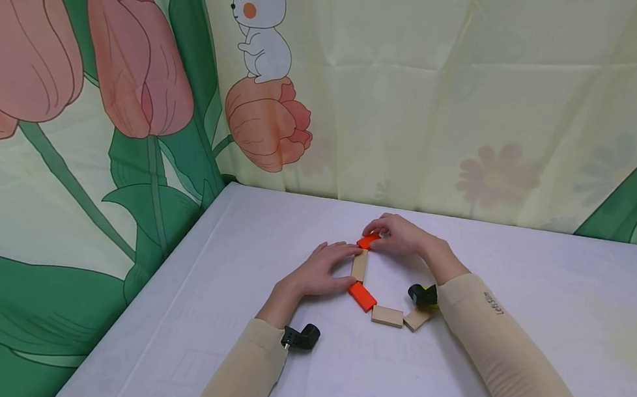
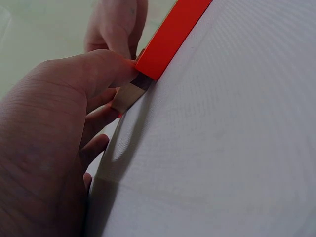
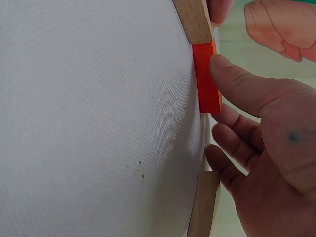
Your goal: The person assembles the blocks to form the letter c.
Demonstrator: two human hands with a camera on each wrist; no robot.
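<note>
My right hand [image 1: 402, 236] pinches a red block [image 1: 369, 240] at the far end of a curved row of blocks. Its thumb lies on one face, with fingers behind, in the right wrist view. A plain wooden block [image 1: 359, 265] adjoins this red one. Alongside that wooden block is my left hand [image 1: 322, 271], fingers spread, index tip near the block's far end and thumb tip at its near end. In the left wrist view the thumb touches the corner of a second red block [image 2: 173, 39], which continues the row toward me.
Two more wooden blocks [image 1: 387, 316] continue the row to the right, the last partly covered by the right wrist camera [image 1: 422, 295]. Another wooden block [image 3: 203, 202] stands below the right fingers in the right wrist view. A white cloth covers the table [image 1: 321, 382]; a printed curtain [image 1: 394, 102] hangs behind.
</note>
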